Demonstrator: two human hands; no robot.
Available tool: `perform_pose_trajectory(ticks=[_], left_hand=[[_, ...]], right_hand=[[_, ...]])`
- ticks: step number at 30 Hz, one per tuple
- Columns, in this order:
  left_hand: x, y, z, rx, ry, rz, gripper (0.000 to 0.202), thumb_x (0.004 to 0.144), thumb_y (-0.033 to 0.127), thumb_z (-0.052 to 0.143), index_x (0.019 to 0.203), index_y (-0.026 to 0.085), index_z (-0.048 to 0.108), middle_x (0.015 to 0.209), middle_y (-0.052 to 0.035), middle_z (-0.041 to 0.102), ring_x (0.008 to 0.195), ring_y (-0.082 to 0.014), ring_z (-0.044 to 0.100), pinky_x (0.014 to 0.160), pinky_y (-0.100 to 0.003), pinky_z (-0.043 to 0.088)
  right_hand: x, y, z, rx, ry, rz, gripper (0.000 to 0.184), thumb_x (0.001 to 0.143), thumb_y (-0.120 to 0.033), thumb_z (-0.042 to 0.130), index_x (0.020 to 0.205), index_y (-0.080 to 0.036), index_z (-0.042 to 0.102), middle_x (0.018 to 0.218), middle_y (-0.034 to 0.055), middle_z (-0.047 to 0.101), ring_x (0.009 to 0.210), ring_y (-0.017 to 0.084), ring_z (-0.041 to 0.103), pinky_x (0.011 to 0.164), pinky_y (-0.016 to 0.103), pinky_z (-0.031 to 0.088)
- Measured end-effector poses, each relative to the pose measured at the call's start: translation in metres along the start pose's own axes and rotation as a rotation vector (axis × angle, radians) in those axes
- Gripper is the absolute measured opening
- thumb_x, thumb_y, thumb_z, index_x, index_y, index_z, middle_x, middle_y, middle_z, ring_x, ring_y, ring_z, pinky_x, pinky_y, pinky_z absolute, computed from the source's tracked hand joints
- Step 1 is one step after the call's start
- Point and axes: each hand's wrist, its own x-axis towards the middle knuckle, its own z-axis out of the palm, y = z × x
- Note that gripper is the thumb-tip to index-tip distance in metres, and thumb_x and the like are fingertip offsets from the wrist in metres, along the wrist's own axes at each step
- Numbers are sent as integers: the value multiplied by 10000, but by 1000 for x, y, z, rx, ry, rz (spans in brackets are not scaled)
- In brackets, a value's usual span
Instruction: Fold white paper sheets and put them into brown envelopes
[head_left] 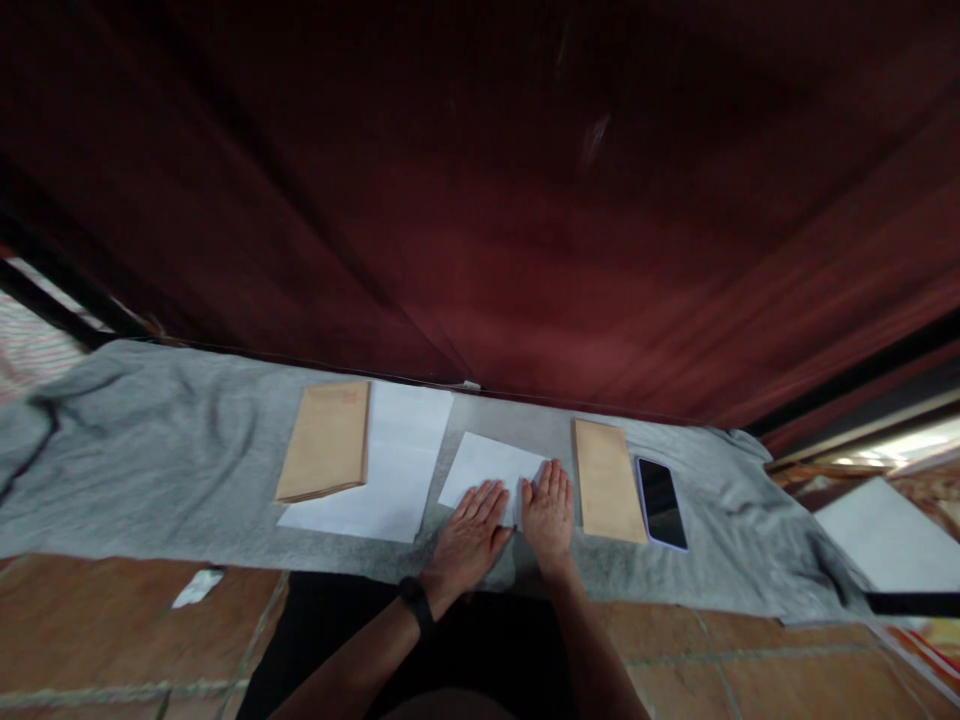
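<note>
A folded sheet of white paper (pixel 487 462) lies on the grey cloth right in front of me. My left hand (pixel 474 525) rests flat on its near edge, fingers stretched out, with a dark band on the wrist. Over the sheet's right end my right hand (pixel 549 508) is laid flat too, its fingers pointing away from me. Just right of that hand lies a brown envelope (pixel 609 480). To the left, a stack of brown envelopes (pixel 326 440) partly covers larger white sheets (pixel 405 460).
A phone (pixel 662 503) with a pale purple edge lies right of the single envelope. Grey cloth (pixel 202 470) covers the long narrow surface, and a dark red panel (pixel 480 250) rises behind it. A scrap of white paper (pixel 197 588) lies on the tiled floor (pixel 97 620).
</note>
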Motion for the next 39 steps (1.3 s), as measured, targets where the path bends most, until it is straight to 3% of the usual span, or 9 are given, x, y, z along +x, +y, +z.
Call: perform_pose_trajectory(ticks=[8,15,22,26,35,39], left_hand=[[-16,-7,-9,29,2,20,540,1015,434,442,1522,253,406,1615,-36,367,1506,-271,294,1225,-497,262],[-12,-4,-13,20,-12,20,502,1015,377,443,1488,210,465,1548,-88,469,1489,-276,330,1219,-503,271],[-17,-9,-4,29,19,30,563,1016,445,431,1532,225,391,1604,-54,387,1507,-264,291,1234,-493,243],[-18,-9,-1,31,34,24,568,1019,472,416,1536,239,382,1619,-46,359,1509,-259,287,1240,-490,225],[-26,-9,-2,38,60,-74,619,1004,504,435,1544,210,360,1615,-116,355,1503,-274,301,1228,-497,249],[-28,-9,-5,53,50,-75,610,992,498,470,1535,237,381,1610,-118,363,1498,-287,312,1216,-500,270]], right_hand=[[4,-15,-11,32,-31,48,590,1052,-355,328,1491,33,392,1570,293,335,1480,369,314,1167,553,310],[6,-59,-9,165,-168,-249,500,1061,-289,339,1512,-86,411,1586,177,382,1500,253,301,1193,463,320],[13,-25,-4,71,-125,-195,486,1050,-264,365,1504,-105,427,1578,211,378,1494,288,310,1169,550,306],[14,-7,-2,28,-31,-96,581,1061,-372,341,1513,-9,376,1549,277,387,1465,336,350,1150,539,338],[4,5,0,24,9,-3,600,1052,-405,331,1499,-11,399,1530,272,423,1430,346,401,1143,534,343],[23,-5,1,112,-3,-40,519,1040,-347,354,1450,-53,472,1484,230,502,1390,320,440,1113,515,367]])
